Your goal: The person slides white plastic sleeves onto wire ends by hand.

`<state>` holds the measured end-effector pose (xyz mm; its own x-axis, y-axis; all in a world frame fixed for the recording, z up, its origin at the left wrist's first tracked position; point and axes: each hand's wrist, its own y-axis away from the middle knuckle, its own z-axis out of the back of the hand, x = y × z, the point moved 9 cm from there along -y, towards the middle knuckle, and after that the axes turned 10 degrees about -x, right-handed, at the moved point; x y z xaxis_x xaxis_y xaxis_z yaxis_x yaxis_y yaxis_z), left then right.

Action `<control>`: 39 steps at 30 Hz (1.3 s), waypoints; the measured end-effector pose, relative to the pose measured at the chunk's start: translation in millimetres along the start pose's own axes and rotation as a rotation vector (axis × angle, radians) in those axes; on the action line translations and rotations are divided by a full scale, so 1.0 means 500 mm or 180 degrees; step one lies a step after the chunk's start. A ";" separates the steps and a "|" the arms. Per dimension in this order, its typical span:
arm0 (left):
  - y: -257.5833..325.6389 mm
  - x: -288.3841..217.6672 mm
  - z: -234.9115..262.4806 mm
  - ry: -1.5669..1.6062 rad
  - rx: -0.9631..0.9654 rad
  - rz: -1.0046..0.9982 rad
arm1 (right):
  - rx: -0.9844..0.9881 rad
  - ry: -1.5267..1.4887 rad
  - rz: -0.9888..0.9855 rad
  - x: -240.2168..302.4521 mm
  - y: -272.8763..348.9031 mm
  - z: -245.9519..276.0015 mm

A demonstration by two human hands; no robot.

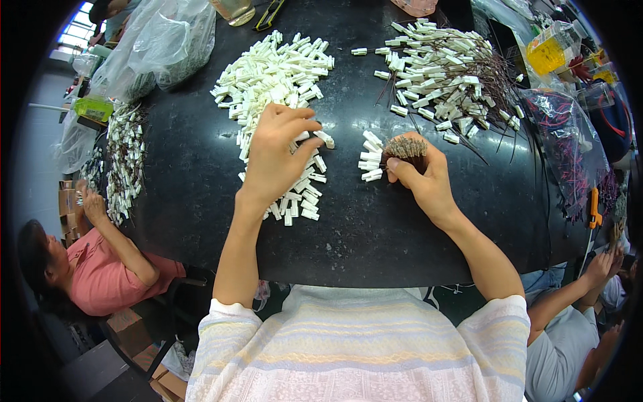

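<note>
Over the long pile of loose white plastic connector housings (278, 74), my left hand (278, 151) has its thumb and fingers curved together. At their tips is a small white connector housing (325, 139), which they appear to pinch. To the right, my right hand (425, 177) is closed around a bundle of thin dark brown wires (406, 149) with bristly, metallic-looking ends. Several white connector housings (370, 157) fan out from the bundle's left side, toward my left hand. Most of the wires' length is hidden by my right hand.
A heap of white connectors with brown wires (442, 80) lies at the far right of the black table (348, 248). Clear plastic bags (167, 47) and a box cutter (269, 15) are at the back. A co-worker in pink (107, 275) sits left; another in grey (562, 348) sits right.
</note>
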<state>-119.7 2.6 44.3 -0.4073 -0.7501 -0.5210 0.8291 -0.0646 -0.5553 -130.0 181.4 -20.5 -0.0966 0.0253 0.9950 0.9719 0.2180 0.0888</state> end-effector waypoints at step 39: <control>0.055 0.000 -0.089 0.2647 0.0488 0.1950 | 0.0046 0.0073 0.0039 -0.008 0.003 -0.005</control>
<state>-114.1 30.1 0.2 0.0125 0.0034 -0.9999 0.9988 0.0474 0.0126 -127.6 179.4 -24.1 -0.0796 0.0058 0.9968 0.9698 0.2319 0.0761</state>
